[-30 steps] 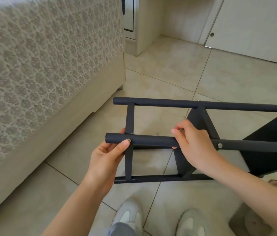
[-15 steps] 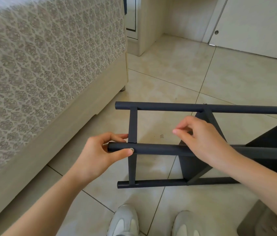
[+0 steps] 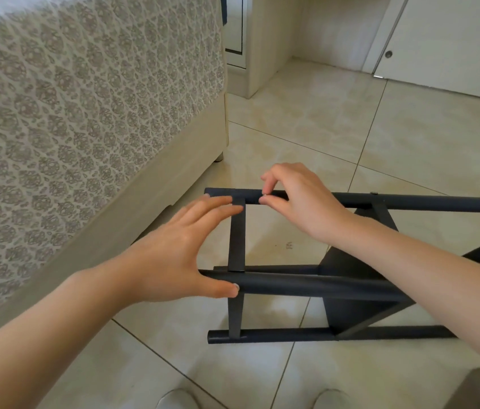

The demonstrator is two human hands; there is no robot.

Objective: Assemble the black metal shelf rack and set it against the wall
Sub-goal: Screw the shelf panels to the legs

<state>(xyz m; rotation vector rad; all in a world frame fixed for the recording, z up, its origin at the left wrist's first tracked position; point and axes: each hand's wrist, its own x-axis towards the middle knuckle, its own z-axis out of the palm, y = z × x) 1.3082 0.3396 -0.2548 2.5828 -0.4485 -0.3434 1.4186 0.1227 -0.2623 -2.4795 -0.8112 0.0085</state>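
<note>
Black rack (image 3: 277, 335) lies on its side on the tiled floor (image 3: 350, 128), just beside the bed (image 3: 85, 113).

Left hand (image 3: 173, 255) is released, fingers spread straight. Its thumb lies on the near tube (image 3: 306, 286) and its fingertips reach the far tube (image 3: 409, 202) by the crossbar (image 3: 236, 237).

Right hand (image 3: 300, 199) pinches thumb and forefinger on the far tube, just right of that joint. Whether a screw sits between them is too small to tell.

Step, by my reading: securing the crossbar joint. To do it well:
- Bear down with the left hand so the frame cannot roll on smooth tile.
- Keep crossbar and tube square.
- Start any fastener straight, with light fingertip turns and no forcing.
</note>
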